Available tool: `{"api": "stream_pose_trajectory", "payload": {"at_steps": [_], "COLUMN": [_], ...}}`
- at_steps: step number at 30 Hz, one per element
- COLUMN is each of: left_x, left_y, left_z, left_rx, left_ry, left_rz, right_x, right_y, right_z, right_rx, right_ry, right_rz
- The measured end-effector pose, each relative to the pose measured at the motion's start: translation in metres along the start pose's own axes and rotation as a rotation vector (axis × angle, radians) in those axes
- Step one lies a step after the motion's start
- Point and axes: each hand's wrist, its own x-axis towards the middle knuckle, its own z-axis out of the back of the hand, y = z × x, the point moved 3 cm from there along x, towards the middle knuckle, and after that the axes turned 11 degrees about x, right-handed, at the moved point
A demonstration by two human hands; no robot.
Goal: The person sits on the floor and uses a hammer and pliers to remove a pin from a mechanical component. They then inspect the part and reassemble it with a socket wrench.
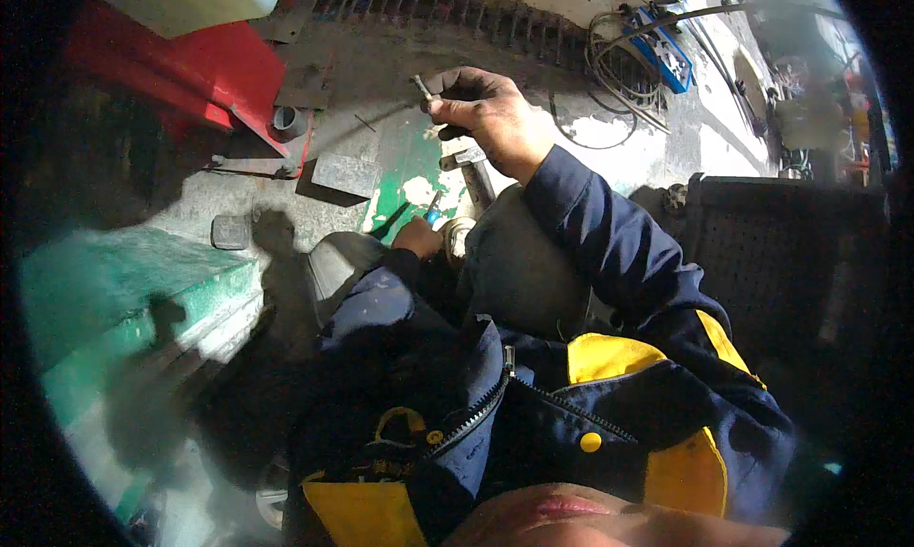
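My right hand [500, 119] is raised over the floor, thumb and forefinger pinching a small metal bolt [421, 86] that points up and to the left. Closer to my body, my left hand [417, 238] is closed around a tool with a blue handle [434, 215] and a thin metal shaft; its exact kind is not clear. Just below my right hand, a hammer-like tool [481, 185] with a metal head stands beside my knee. Under both hands lies a green, paint-worn strip of floor [419, 161].
A grey metal block [345, 176] and a short pipe piece [288, 122] lie to the left, near a red metal frame [205, 66]. Ahead right are a coiled cable [609, 80] and a blue tray [664, 52]. A dark perforated box [781, 252] stands right; a green ledge [143, 290], left.
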Motion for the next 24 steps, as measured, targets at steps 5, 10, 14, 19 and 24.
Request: {"api": "stream_pose_trajectory", "payload": {"at_steps": [5,10,14,19,24], "left_x": [0.018,0.032,0.048,0.068,0.083], "left_y": [0.006,0.015,0.015,0.011,0.007], "left_z": [-0.013,-0.022,-0.017,-0.012,-0.011], "left_rx": [0.018,0.002,0.005,0.022,0.016], "left_ry": [-0.038,-0.052,-0.072,-0.088,-0.103], "left_rz": [0.137,0.074,0.064,0.052,0.042], "right_x": [0.004,0.008,0.011,0.017,0.022], "right_y": [0.005,0.005,0.005,-0.004,-0.011], "right_z": [0.005,0.004,0.009,0.011,0.015], "right_rx": [0.03,0.096,0.004,0.073,0.025], "right_ry": [-0.004,0.047,0.018,0.008,-0.017], "right_rz": [0.092,0.036,0.051,0.04,0.036]}}
